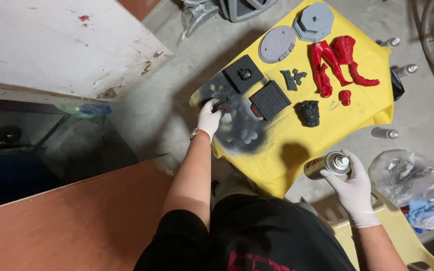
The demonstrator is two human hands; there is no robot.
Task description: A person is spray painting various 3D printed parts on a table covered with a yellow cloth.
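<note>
Yellow sheet (282, 165) on floor: left hand (209, 118) pinches a small dark part (223, 106) at the overspray patch, right hand (353, 186) wrapped round spray can (327, 164) off sheet's edge w/ nozzle up; best to hold part steady, fingers clear of mist.

Yellow plastic sheet (327, 128) spread on the concrete floor (156, 108), carrying a round grey disc base (277, 44), a grey hexagonal stepped base (315, 20), two black square textured tiles (243, 74) — one nearer (270, 100) — red moulded figure parts (336, 61) and a black lumpy piece (309, 113). Spare spray cans (385, 133) lie beside the sheet; a white scuffed board (51, 45) and a brown panel (76, 226) sit at left.
</note>
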